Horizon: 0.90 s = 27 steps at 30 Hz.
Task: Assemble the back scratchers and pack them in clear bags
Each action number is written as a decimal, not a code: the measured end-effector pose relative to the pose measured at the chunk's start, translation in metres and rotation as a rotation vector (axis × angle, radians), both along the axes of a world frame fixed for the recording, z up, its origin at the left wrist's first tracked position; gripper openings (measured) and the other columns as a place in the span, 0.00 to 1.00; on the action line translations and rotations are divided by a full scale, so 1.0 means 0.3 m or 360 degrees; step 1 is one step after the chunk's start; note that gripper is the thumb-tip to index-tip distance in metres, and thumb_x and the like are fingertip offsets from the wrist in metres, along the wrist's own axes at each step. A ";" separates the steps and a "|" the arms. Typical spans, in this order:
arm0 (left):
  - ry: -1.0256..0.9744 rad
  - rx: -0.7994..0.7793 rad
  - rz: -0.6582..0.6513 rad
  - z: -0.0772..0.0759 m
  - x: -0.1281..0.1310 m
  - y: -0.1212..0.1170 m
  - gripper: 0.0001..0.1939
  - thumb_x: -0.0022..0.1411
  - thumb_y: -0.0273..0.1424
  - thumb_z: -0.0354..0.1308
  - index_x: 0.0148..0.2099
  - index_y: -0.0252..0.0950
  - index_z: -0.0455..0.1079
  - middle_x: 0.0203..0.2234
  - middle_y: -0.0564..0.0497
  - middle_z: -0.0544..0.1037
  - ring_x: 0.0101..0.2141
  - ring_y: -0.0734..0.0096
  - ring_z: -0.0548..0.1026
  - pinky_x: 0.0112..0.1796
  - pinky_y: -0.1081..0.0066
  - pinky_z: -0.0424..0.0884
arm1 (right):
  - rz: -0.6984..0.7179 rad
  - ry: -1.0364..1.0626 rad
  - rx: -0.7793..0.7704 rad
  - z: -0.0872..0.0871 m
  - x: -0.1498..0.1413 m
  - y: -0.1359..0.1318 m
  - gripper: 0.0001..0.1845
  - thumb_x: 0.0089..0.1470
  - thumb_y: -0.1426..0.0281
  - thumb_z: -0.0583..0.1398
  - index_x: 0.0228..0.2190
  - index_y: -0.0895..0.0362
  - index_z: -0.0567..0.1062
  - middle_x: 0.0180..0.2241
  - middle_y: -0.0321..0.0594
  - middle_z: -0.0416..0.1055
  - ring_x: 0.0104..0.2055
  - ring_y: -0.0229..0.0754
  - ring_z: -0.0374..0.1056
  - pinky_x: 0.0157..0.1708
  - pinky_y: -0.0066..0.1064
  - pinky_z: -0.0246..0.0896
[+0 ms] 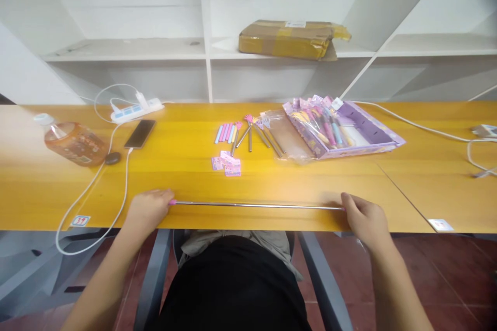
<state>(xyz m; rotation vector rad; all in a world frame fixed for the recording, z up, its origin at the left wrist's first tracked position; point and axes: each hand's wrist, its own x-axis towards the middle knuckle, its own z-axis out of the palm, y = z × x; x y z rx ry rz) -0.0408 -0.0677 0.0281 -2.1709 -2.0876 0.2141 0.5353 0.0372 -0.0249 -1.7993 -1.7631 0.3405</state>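
Observation:
A long thin metal telescopic rod (256, 205) stretches level above the front edge of the yellow table (186, 165). My left hand (149, 208) is closed on its pink end. At the rod's other end my right hand (363, 215) pinches the tip with closed fingers. Further back lie several short pastel-handled rods with small claw heads (248, 133), and below them a few small pink tags (227, 164).
A purple box (363, 137) of packaged sticks and clear wrappers lies at the right. At the left are a tipped bottle (73, 142), a phone (140, 133), a power strip (135, 109) and cables. A cardboard parcel (289, 39) sits on the white shelves behind.

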 end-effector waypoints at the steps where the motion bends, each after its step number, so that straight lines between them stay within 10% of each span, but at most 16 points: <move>1: -0.0014 0.0014 -0.0017 0.011 0.037 0.003 0.14 0.71 0.27 0.54 0.37 0.38 0.80 0.32 0.43 0.86 0.35 0.53 0.85 0.29 0.67 0.63 | 0.0024 -0.0007 -0.0019 0.012 -0.038 -0.008 0.29 0.68 0.49 0.51 0.19 0.50 0.59 0.16 0.34 0.56 0.21 0.42 0.59 0.24 0.34 0.52; 14: -0.0351 -0.0142 -0.0445 0.003 0.521 0.041 0.10 0.74 0.23 0.59 0.39 0.35 0.79 0.32 0.45 0.83 0.33 0.59 0.82 0.32 0.68 0.69 | 0.0859 0.0080 0.0264 0.116 -0.571 -0.254 0.27 0.81 0.62 0.44 0.29 0.52 0.69 0.25 0.38 0.70 0.24 0.40 0.66 0.27 0.33 0.56; 27: -0.0401 -0.0173 -0.0511 -0.088 0.476 0.062 0.10 0.72 0.22 0.57 0.39 0.36 0.78 0.30 0.44 0.82 0.31 0.59 0.80 0.31 0.66 0.68 | 0.0925 0.0051 0.0110 0.030 -0.643 -0.229 0.28 0.80 0.63 0.45 0.28 0.52 0.70 0.26 0.39 0.73 0.25 0.40 0.67 0.29 0.34 0.55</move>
